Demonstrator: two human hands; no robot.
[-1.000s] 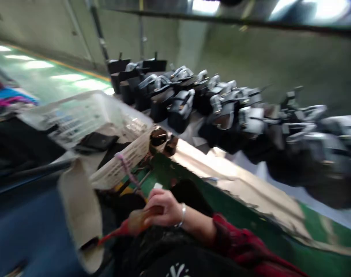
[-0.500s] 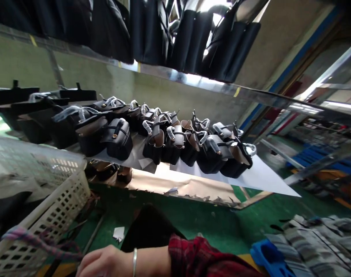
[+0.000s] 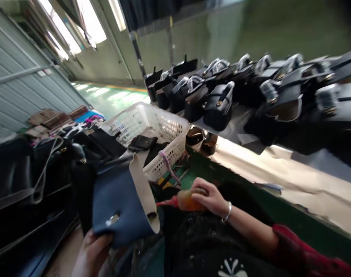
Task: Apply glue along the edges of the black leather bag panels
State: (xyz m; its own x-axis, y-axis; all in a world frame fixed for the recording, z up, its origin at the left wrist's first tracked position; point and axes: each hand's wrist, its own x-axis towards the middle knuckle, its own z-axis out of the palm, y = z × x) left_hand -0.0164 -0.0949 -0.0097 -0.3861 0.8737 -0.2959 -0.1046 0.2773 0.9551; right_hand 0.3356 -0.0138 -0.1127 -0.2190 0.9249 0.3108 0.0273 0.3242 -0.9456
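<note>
Left hand [image 3: 90, 252] came into view since half a second before, fingers clasped on a blue bag [image 3: 120, 200] just below the white basket [image 3: 175, 148]. I noted right hand [image 3: 210, 198] gripping an orange tool [image 3: 184, 201], below the basket too, tip at the bag.

The bag [image 3: 120, 204] is navy blue with a cream lining. The bottle [image 3: 187, 201] is orange with a red tip. The basket [image 3: 169, 134] is white, the handbags [image 3: 218, 105] black, the sleeve [image 3: 302, 254] red-and-black plaid, and the paper [image 3: 279, 173] tan.
</note>
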